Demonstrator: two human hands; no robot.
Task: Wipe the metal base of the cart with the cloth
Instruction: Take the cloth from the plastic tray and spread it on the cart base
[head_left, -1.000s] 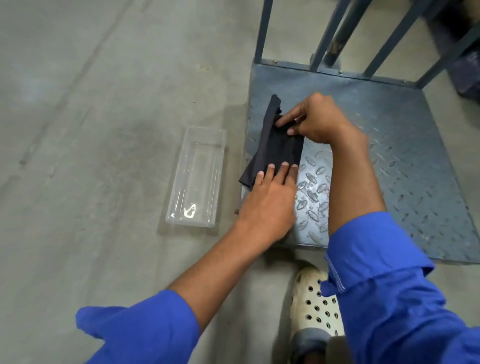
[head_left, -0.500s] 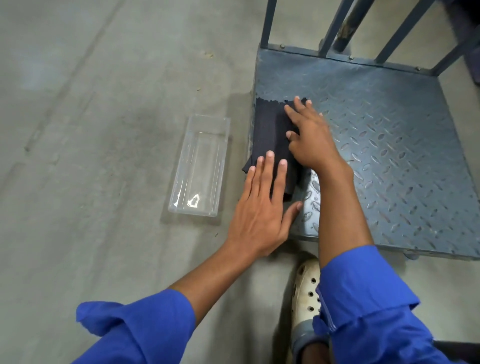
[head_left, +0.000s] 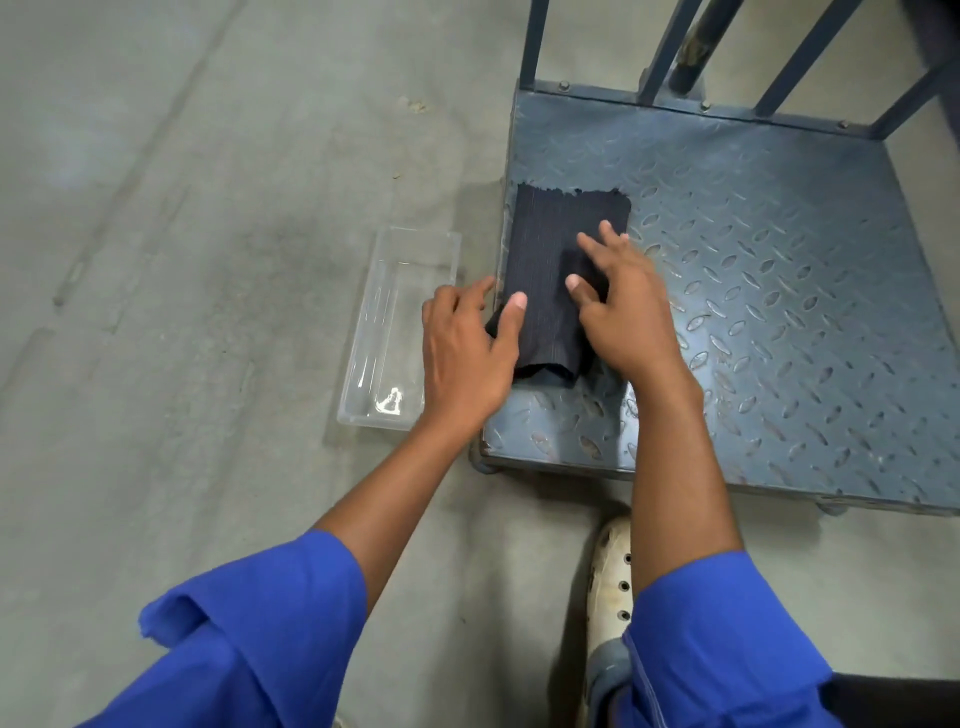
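Two hands over the cloth (head_left: 550, 244) now! It lies flat and folded on the cart's metal base (head_left: 779, 312), hard against the left edge, one near corner poking past it. Left hand (head_left: 465, 358) sits at that edge, fingers loose and slightly apart, thumb on the fabric, gripping nothing. Right hand (head_left: 631, 317) is spread over the cloth's right side, fingers (head_left: 613, 244) apart; whether they touch it cannot be judged. Clear tray (head_left: 395, 322) on the floor, just beside the cart.
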